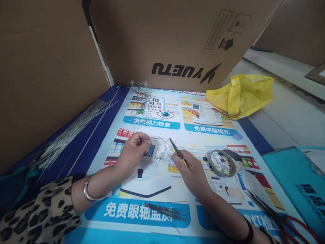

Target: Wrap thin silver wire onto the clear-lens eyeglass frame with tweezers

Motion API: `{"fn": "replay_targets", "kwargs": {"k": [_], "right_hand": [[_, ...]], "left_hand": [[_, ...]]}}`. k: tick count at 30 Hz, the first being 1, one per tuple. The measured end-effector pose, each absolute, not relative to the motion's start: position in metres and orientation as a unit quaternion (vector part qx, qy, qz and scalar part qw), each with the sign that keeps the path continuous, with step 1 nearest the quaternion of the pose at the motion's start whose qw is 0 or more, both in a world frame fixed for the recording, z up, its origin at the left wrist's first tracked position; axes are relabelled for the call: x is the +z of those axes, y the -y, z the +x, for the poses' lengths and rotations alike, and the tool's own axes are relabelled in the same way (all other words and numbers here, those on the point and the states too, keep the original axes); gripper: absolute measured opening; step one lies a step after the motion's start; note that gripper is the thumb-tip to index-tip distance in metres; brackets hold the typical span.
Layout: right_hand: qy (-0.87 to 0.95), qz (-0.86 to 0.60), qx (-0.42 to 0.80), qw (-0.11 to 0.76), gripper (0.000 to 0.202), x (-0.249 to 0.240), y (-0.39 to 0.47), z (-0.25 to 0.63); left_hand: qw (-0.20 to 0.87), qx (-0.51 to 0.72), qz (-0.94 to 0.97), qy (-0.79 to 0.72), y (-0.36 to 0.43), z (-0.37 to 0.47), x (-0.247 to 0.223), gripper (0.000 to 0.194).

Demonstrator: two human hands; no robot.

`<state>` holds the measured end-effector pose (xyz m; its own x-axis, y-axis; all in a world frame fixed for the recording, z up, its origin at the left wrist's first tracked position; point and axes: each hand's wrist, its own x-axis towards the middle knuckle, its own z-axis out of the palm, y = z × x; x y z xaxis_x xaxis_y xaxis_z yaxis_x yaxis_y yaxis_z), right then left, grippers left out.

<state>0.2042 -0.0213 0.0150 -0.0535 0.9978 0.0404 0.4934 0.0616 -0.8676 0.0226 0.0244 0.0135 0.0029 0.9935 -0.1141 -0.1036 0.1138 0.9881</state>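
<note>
My left hand [133, 153] is closed in a pinch on the left end of a thin wire beadwork piece [161, 155], a loose ring of looped wire with small clear beads. At the right side of that ring, my right hand [190, 169] is closed around dark, slim, pointed tweezers [174, 146] with yellow on the handle. The tip points up and left, over the wire; whether it grips the wire I cannot tell. A round dish [223, 163] with small beads stands to the right of my right hand.
Cut wires [74, 129] lie in a bundle at left, and short dark wires [164, 211] lie in front. More wire beadwork [139, 100] is at the back. Red-handled scissors [281, 218], a yellow bag [240, 96] and a teal bag [301, 183] lie right. Cardboard [168, 36] walls the back.
</note>
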Motion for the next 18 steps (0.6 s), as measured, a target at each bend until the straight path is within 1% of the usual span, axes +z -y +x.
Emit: {"fn": "replay_targets", "kwargs": {"k": [5,10,18], "right_hand": [[0.614,-0.585,0.39,0.359,0.025,0.0193,0.024,0.1999],[0.591,-0.588,0.403,0.378,0.028,0.0183,0.0225,0.1997],[0.598,-0.571,0.418,0.378,0.032,0.0235,0.027,0.1963]], "left_hand": [[0.566,0.504,0.416,-0.503,-0.0212,0.0259,0.0135,0.015],[0.569,0.511,0.41,-0.498,-0.0197,0.0267,0.011,0.016],[0.567,0.544,0.379,-0.488,-0.0179,0.0303,0.0082,0.018]]}}
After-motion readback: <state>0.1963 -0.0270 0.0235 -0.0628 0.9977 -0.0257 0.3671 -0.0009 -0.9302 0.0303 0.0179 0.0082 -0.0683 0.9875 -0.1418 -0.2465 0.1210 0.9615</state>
